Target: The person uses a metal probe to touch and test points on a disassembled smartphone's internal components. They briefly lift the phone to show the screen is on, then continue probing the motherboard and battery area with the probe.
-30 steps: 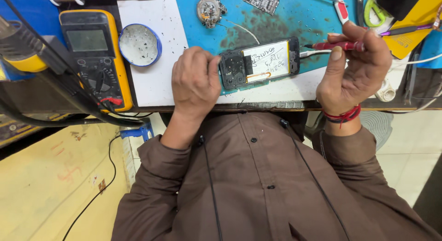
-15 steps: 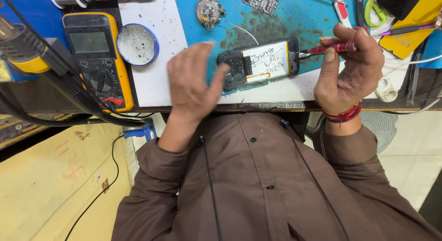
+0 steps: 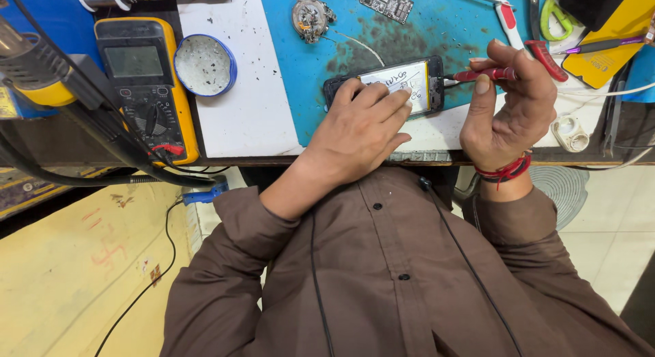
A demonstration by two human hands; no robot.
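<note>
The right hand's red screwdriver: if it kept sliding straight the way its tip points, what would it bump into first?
Probably the opened phone. The right hand aims the red screwdriver at its near end, and the left hand presses on it.

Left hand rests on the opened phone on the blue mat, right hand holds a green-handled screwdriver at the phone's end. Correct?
Not quite: the screwdriver handle is red, not green, as the head view shows. The rest stands: the left hand rests on the opened phone on the blue mat, and the right hand holds the tool at the phone's end.
</note>
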